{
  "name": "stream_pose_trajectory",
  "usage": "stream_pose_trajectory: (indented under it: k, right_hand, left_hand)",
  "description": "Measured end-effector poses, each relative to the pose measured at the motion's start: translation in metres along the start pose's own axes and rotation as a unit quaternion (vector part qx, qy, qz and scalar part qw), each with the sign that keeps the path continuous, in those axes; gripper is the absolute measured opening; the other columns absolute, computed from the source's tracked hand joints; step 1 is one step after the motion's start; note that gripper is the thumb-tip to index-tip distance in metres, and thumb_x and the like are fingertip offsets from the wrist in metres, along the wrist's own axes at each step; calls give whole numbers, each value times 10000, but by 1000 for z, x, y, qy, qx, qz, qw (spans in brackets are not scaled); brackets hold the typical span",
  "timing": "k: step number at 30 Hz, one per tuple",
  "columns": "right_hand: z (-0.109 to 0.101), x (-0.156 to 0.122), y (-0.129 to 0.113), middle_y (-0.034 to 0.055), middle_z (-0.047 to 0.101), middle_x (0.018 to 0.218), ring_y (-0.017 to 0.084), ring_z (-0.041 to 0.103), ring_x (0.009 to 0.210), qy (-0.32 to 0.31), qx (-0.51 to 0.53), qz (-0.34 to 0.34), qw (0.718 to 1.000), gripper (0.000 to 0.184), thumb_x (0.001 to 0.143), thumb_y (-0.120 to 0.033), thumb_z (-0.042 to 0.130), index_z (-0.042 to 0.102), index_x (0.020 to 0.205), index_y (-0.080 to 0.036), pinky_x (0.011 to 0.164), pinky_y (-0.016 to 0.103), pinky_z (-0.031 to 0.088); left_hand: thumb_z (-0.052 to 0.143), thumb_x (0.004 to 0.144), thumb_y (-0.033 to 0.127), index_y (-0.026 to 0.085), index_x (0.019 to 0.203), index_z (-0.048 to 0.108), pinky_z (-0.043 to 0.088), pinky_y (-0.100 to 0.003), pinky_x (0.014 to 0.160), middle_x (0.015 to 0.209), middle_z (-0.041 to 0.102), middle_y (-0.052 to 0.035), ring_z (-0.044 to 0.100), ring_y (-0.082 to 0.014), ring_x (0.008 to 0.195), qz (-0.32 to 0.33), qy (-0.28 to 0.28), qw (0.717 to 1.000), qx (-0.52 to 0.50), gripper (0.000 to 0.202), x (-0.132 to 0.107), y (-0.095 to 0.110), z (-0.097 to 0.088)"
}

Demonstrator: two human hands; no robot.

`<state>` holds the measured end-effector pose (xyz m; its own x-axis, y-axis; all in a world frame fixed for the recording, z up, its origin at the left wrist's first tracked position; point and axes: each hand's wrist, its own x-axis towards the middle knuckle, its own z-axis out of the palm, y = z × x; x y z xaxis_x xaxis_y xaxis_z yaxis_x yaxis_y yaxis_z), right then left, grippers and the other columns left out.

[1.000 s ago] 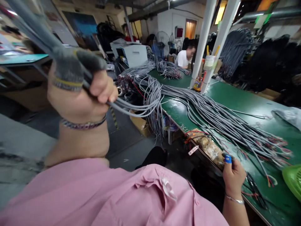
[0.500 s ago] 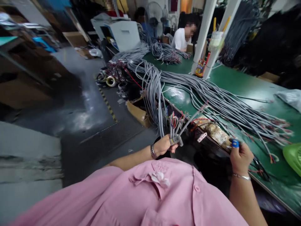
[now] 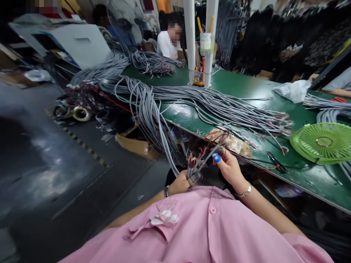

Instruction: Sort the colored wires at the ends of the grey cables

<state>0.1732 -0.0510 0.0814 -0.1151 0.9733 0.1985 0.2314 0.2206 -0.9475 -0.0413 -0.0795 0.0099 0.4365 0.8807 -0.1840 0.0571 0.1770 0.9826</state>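
Observation:
My left hand (image 3: 182, 182) is closed round a small bunch of grey cables (image 3: 193, 166), held upright in front of my chest; their stripped ends show coloured wires. My right hand (image 3: 229, 166), with a blue cap on the thumb, pinches one grey cable of that bunch near its end. A large pile of grey cables (image 3: 208, 106) lies across the green table (image 3: 246, 89) and hangs over its near edge towards the floor.
A green fan grille (image 3: 322, 142) lies on the table at the right, black cutters (image 3: 276, 162) beside it. White posts (image 3: 190, 40) stand on the table. A cardboard box (image 3: 137, 144) and tape rolls (image 3: 79, 113) sit on the floor. A person in white sits beyond.
My left hand came down from high at the left with the cable bunch to my chest. My right hand left the table edge and took hold of one cable.

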Motion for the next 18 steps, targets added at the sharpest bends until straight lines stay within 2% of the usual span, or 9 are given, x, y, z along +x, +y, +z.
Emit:
stream_pose_trajectory:
  k: [2,5,7,9,11,14,18]
  right_hand:
    - [9,5,4,-10,561,666,122,488,595,19,40,6,999,284,874,-466,610,578,828,-188,573,249,415]
    - [19,3,10,-15,546,669,113,470,590,22,108,29,993,284,854,-464,635,587,828,-186,567,246,405]
    - [21,-2,13,-14,547,659,110,455,573,16,141,59,988,293,834,-472,657,592,843,-186,537,241,387]
    - [20,-7,15,-10,550,647,110,444,556,19,154,86,984,316,809,-488,677,599,855,-185,504,238,367]
    - [17,-11,16,-3,554,642,113,445,550,32,156,100,982,335,789,-501,691,607,859,-184,487,238,363]
    - [10,-16,18,8,577,659,117,470,555,56,155,95,982,329,776,-492,707,619,867,-188,496,247,390]
    - [4,-24,25,18,616,654,135,522,559,56,126,99,985,279,754,-445,744,637,815,-195,521,268,436]
  left_hand:
    - [665,774,602,105,726,625,308,-202,479,494,487,32,388,-63,459,2,-15,1000,14,500,-2,-4,-4]
    - [688,780,555,103,744,670,417,-229,588,603,602,-24,518,-106,575,14,-27,1000,-1,454,-3,-8,-10]
    - [702,782,525,114,828,715,477,-270,731,758,687,-73,611,-164,753,31,-4,999,-33,414,-4,-10,-12]
    - [713,779,505,128,903,737,485,-301,849,916,721,-102,637,-207,919,43,36,995,-77,398,-4,-11,-13]
    - [720,774,500,132,932,745,483,-320,911,1009,726,-116,641,-228,996,47,74,988,-125,402,-3,-12,-14]
    - [712,772,520,121,914,744,505,-344,904,989,738,-126,671,-238,963,48,111,974,-189,425,0,-11,-19]
    - [675,793,551,111,911,724,541,-339,809,877,748,-123,706,-222,833,44,126,957,-256,458,5,-5,-30]
